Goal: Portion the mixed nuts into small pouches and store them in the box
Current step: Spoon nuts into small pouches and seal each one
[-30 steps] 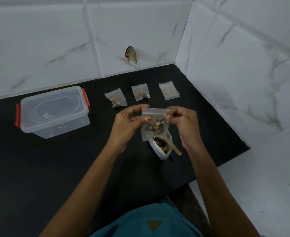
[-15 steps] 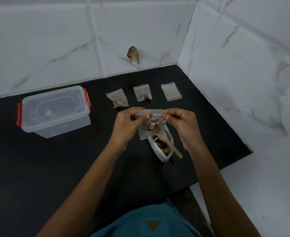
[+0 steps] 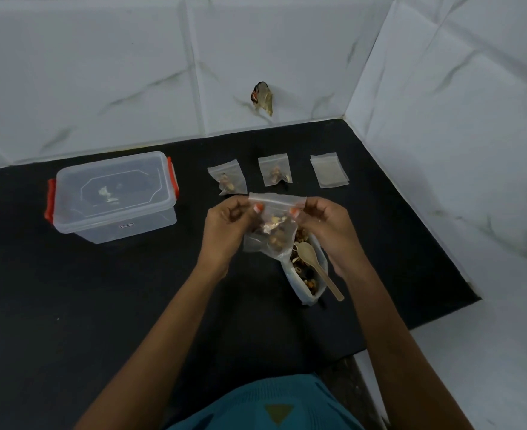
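Here, the left hand (image 3: 225, 226) and the right hand (image 3: 328, 226) hold one small clear pouch (image 3: 279, 200) between them, raised above the black tabletop (image 3: 100, 305); each hand pinches an end of the pouch's top strip, thumb in front, the remaining fingers (image 3: 237, 212) curled behind it; both sets of fingers are thus closed on the pouch. The pouch hangs tilted, its lower corner swung toward the left hand; a small portion of mixed nuts (image 3: 273, 232) sits in its middle; whether the top strip is sealed cannot be told.

Directly beneath the pouch and the right hand, an open white bag (image 3: 291, 276) lies on the tabletop, holding more of the nuts; a wooden spoon (image 3: 319, 270) rests in its mouth, bowl among the nuts, handle sticking out toward the person.

Beyond the hands, near the tiled wall (image 3: 100, 72), three items lie flat in a row, apart from one another: a filled pouch (image 3: 227, 180) on the left; a second filled pouch (image 3: 275, 169) in the middle; a flat empty pouch (image 3: 329, 170) on the right. The box (image 3: 113, 197) stands well to the left of the hands, clear-walled, its lid on, with red clips (image 3: 50, 202) at both short ends. A teal garment (image 3: 265, 405) fills the lower edge.
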`<action>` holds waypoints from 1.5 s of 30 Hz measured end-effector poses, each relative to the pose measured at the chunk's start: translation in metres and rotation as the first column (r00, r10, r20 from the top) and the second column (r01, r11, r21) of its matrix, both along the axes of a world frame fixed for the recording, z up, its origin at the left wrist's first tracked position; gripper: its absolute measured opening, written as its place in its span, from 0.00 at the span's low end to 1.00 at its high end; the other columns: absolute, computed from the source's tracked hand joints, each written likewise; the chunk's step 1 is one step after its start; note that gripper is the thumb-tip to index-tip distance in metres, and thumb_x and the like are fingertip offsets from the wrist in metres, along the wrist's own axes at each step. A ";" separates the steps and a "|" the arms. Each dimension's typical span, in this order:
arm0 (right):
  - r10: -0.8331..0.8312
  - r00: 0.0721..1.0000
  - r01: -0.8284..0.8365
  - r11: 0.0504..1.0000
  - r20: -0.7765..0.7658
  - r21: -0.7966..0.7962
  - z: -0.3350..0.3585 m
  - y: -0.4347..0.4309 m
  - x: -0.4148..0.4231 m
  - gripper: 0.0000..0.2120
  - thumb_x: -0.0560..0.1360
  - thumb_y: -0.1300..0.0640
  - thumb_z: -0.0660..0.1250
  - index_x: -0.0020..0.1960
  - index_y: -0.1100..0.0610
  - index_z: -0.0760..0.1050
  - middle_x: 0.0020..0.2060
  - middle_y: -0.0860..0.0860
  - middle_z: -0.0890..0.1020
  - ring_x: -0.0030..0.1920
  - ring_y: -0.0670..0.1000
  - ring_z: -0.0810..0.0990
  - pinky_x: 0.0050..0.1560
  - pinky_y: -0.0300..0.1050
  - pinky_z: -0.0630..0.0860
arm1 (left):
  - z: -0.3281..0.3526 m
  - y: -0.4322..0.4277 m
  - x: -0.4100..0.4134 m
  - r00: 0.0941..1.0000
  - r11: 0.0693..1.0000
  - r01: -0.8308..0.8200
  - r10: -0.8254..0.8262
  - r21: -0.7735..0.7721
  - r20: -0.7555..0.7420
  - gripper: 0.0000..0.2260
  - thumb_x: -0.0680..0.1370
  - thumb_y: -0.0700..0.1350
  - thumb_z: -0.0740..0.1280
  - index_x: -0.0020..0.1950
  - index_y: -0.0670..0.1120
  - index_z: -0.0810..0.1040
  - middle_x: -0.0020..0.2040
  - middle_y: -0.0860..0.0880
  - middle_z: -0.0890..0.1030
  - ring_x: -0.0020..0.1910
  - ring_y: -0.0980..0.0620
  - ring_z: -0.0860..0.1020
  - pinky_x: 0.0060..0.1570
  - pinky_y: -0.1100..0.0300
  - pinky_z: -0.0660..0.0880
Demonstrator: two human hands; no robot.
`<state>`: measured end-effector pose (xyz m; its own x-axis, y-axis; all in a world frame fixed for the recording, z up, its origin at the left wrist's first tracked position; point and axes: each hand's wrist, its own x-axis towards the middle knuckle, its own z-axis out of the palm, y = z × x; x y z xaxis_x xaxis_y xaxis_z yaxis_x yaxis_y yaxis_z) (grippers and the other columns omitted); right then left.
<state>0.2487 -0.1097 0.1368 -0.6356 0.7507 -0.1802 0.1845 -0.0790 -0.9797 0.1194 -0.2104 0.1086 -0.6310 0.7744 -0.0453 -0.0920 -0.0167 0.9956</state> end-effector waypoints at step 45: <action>-0.001 0.895 -0.109 0.969 0.447 0.220 -0.093 0.110 -0.104 0.11 0.75 0.62 0.66 0.57 0.61 0.77 0.52 0.55 0.80 0.49 0.46 0.76 0.48 0.35 0.70 | -0.057 0.080 -0.052 0.953 0.882 -0.116 -0.031 -0.457 -0.301 0.12 0.76 0.34 0.63 0.59 0.41 0.76 0.56 0.52 0.72 0.58 0.57 0.70 0.61 0.60 0.70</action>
<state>0.1447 0.0006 0.0436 -0.5725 0.7723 -0.2753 0.5979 0.1635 -0.7847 0.0673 -0.1305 0.0514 -0.7037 0.6812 -0.2020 0.1921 0.4561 0.8689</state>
